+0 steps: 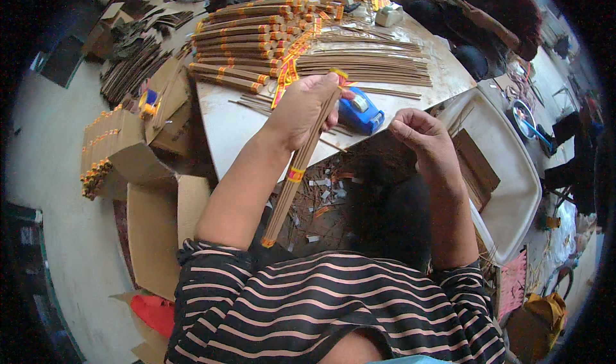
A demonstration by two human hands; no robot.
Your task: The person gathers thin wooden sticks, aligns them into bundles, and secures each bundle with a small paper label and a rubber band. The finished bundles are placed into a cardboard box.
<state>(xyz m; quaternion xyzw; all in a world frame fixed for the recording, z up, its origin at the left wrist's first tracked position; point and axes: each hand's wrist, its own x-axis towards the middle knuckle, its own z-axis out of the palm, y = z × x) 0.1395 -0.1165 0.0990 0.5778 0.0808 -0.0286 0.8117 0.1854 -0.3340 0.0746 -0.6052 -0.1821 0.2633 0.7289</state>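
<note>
My left hand [308, 109] is closed around the upper part of a slim bundle of brown incense sticks [307, 151]. The bundle slants down toward my lap, with red and yellow bands at its top, middle and lower end. My right hand [420, 133] is apart from it, off the table's near edge, with thumb and fingers pinched together. Whatever lies in that pinch, if anything, is too small to make out. A blue tape dispenser [364, 112] stands on the white table [221, 123] just beyond and between the hands.
Finished banded bundles [234, 46] are stacked at the table's far left. Loose sticks [366, 66] and printed paper strips [290, 66] lie beside them. Open cardboard boxes [151, 236] stand on the left, a white plastic tub [523, 203] on the right. Another person [500, 17] sits across the table.
</note>
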